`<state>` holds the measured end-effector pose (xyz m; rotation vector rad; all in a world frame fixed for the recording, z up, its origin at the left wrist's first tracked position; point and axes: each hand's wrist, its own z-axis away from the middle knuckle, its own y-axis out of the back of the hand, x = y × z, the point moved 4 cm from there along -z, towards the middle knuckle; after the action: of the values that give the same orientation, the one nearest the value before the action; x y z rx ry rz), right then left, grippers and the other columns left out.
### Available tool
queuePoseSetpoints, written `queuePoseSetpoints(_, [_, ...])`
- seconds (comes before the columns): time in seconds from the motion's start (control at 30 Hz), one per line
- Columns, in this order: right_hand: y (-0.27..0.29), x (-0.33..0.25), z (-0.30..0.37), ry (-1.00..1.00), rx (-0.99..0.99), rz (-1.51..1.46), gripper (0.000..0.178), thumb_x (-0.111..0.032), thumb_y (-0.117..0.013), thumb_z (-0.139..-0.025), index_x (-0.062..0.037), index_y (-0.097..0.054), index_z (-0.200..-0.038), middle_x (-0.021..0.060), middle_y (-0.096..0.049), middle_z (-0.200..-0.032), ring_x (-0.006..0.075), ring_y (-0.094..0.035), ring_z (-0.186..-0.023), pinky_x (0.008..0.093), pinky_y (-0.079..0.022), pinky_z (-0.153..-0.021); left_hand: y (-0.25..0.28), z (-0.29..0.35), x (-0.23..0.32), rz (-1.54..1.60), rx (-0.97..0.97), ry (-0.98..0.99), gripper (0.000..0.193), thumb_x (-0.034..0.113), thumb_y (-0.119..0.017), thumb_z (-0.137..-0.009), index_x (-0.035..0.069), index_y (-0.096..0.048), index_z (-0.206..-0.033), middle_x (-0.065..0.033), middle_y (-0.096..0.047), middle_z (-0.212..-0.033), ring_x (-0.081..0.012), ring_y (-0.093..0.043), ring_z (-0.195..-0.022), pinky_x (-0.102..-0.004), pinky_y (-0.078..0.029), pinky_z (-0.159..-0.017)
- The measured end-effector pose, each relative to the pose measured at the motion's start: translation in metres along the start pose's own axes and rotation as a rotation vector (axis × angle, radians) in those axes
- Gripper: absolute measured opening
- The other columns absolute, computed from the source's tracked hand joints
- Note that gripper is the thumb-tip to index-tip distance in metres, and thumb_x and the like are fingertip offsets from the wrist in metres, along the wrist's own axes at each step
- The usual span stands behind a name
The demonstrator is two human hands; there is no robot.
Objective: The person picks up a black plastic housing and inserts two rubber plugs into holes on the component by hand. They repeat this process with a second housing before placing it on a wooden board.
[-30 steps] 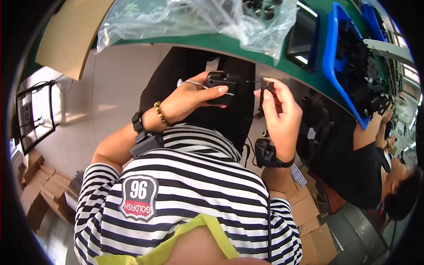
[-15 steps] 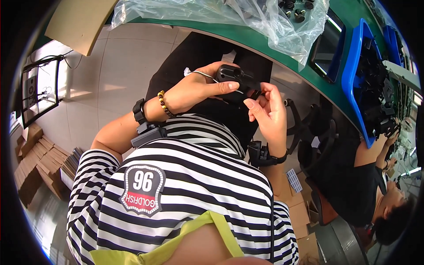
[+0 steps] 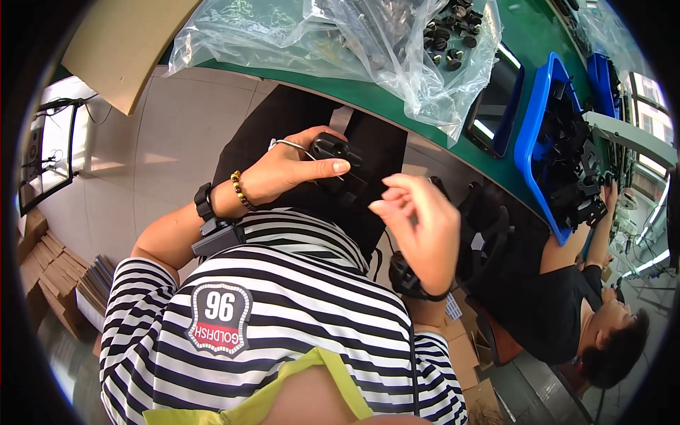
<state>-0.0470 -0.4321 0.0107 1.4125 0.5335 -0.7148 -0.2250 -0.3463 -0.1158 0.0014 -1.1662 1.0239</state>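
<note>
My left hand (image 3: 287, 170) is closed round a small black plastic device (image 3: 336, 149) with a rounded end, held above my dark lap. The thumb presses on its near side, and the fingers behind it are partly hidden. A thin pale wire (image 3: 301, 149) runs from between those fingers to the device. The device's lower part blends into the dark cloth, so its shape there is unclear. To its right, apart from it, my right hand (image 3: 423, 223) is slightly blurred, with loosely bent fingers. Thumb and forefinger stand apart with nothing visible between them.
On the green table (image 3: 361, 92) lies a clear plastic bag (image 3: 283, 42) beside several small black knob-like parts (image 3: 453, 35). Right of it are a black tablet-like panel (image 3: 496, 106) and a blue bin (image 3: 525, 145) of black parts. A co-worker (image 3: 545, 312) sits at the right.
My right hand has come away from the black device and turned, its fingers now more curled. The device and left hand sit lower and further left in view, as the whole view has shifted.
</note>
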Motion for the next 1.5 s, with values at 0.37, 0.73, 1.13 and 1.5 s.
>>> queuePoseSetpoints(0.37, [0.074, 0.015, -0.131, 0.141, 0.27, 0.422, 0.016, -0.011, -0.074, -0.093, -0.0005, -0.069, -0.104, 0.0073, -0.07, -0.087, 0.0122, -0.065, -0.076, 0.0267, -0.052, -0.069, -0.008, 0.002, -0.003, 0.055, -0.06, 0.06, 0.051, 0.032, -0.082, -0.09, 0.006, -0.061, -0.129, 0.0003, -0.066, -0.107, -0.0082, -0.061, -0.093, -0.0227, -0.048, -0.08])
queuePoseSetpoints(0.73, [0.081, -0.001, -0.093, 0.18, 0.528, 0.066, 0.01, -0.001, -0.069, -0.093, 0.001, -0.068, -0.103, 0.0084, -0.069, -0.094, 0.0156, -0.066, -0.079, 0.0258, -0.051, -0.072, -0.003, -0.005, 0.002, -0.226, -0.042, -0.049, 0.055, 0.035, -0.085, -0.087, 0.004, -0.06, -0.126, -0.0014, -0.065, -0.105, -0.0112, -0.062, -0.094, -0.0271, -0.051, -0.087])
queuePoseSetpoints(1.13, [-0.026, 0.042, 0.001, -0.072, -0.005, -0.532, 0.016, 0.01, -0.063, -0.093, 0.0028, -0.065, -0.108, 0.0105, -0.061, -0.112, 0.0124, -0.062, -0.09, 0.0234, -0.049, -0.078, 0.005, -0.005, 0.0, -0.571, -0.03, -0.144, 0.058, 0.039, -0.088, -0.083, 0.005, -0.062, -0.122, -0.0043, -0.067, -0.101, -0.0135, -0.064, -0.098, -0.0287, -0.051, -0.089])
queuePoseSetpoints(1.5, [-0.049, 0.049, -0.013, -0.072, -0.015, -0.433, 0.017, 0.008, -0.067, -0.093, 0.0028, -0.069, -0.108, 0.0091, -0.067, -0.116, 0.0126, -0.064, -0.092, 0.0257, -0.052, -0.079, 0.005, -0.007, -0.004, -0.63, -0.083, -0.072, 0.057, 0.038, -0.088, -0.082, 0.004, -0.064, -0.121, -0.0076, -0.069, -0.104, -0.0155, -0.065, -0.099, -0.0303, -0.052, -0.089])
